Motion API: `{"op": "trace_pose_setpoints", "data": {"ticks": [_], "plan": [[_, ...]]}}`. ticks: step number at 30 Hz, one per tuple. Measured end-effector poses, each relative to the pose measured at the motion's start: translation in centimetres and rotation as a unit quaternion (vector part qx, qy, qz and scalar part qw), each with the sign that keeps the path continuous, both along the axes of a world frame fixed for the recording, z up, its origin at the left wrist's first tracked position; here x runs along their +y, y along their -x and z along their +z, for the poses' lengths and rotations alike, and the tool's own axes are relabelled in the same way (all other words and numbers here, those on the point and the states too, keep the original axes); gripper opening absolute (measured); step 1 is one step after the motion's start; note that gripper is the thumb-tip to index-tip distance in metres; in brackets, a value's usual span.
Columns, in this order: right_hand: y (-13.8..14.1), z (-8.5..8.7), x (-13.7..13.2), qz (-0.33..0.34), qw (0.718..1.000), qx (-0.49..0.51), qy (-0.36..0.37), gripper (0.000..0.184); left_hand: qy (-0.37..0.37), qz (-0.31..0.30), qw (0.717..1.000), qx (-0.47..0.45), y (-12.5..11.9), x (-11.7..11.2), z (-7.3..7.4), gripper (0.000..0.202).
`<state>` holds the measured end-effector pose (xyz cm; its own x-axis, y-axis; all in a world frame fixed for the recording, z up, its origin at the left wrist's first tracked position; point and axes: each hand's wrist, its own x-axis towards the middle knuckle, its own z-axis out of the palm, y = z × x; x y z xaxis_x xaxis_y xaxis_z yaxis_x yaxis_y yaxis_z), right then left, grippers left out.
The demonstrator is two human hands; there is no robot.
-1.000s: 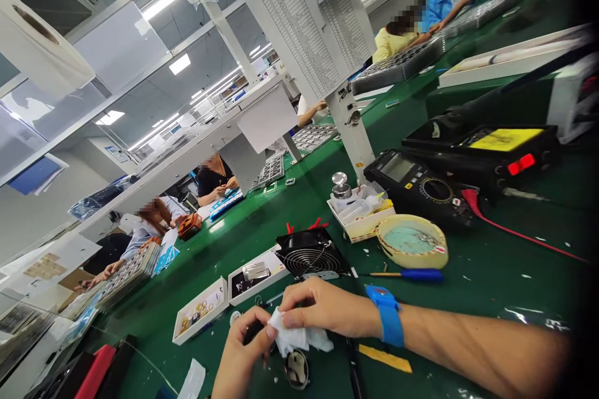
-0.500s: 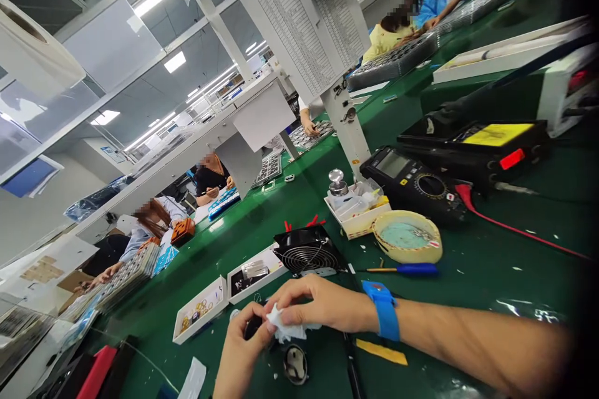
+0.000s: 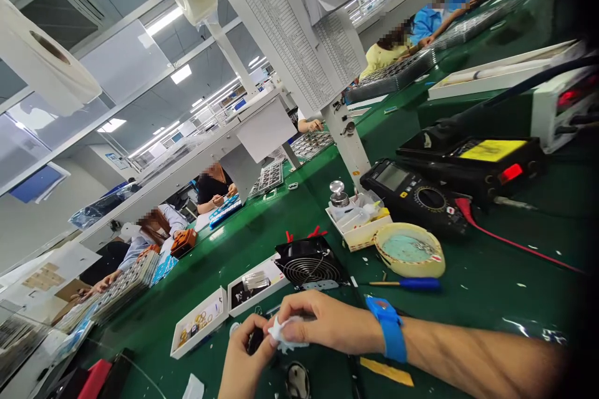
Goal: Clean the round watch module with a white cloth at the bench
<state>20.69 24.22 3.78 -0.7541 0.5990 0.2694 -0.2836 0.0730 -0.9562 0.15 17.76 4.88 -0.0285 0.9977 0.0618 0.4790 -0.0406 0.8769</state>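
Note:
My right hand [image 3: 327, 323], with a blue wrist strap [image 3: 389, 329] behind it, pinches a crumpled white wipe [image 3: 283, 335]. Against it, my left hand [image 3: 246, 352] is closed, thumb and forefinger around a small dark round piece [image 3: 255, 341] that is mostly hidden. The fingertips of both hands meet at the wipe. Just below them on the green mat lies a round metal-and-black part [image 3: 298, 380], cut off by the bottom edge. A yellow strip [image 3: 387, 371] lies beneath my right wrist.
Beyond my hands stand a black fan [image 3: 311, 263] and two white trays of small parts [image 3: 199, 324]. To the right are a blue-handled screwdriver [image 3: 416, 283], a cream dish [image 3: 409, 250] and a multimeter [image 3: 414, 193]. Co-workers sit at the far left and back.
The view has tilted up slightly, so the bench things sit lower in the picture. Both hands stay together at the white wipe, with little change in their grip.

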Motion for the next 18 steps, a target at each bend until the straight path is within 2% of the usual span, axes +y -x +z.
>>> {"op": "trace_pose_setpoints", "data": {"ticks": [4,8,11,18], "plan": [[-0.11,0.18,0.06,-0.014,0.999,-0.002,-0.036,0.035,-0.002,0.007,1.000,0.016,-0.16,-0.13,0.29,0.051],[-0.20,0.45,0.13,-0.057,0.996,-0.009,-0.067,0.031,0.000,0.012,1.000,0.027,-0.11,-0.14,0.29,0.049],[-0.18,0.45,0.10,-0.075,0.995,-0.020,-0.065,0.029,0.005,0.011,1.000,0.021,-0.03,-0.09,0.16,0.049],[0.13,-0.02,0.21,-0.064,0.996,-0.044,-0.053,0.035,0.010,-0.005,1.000,0.020,-0.17,-0.15,0.16,0.046]]}}
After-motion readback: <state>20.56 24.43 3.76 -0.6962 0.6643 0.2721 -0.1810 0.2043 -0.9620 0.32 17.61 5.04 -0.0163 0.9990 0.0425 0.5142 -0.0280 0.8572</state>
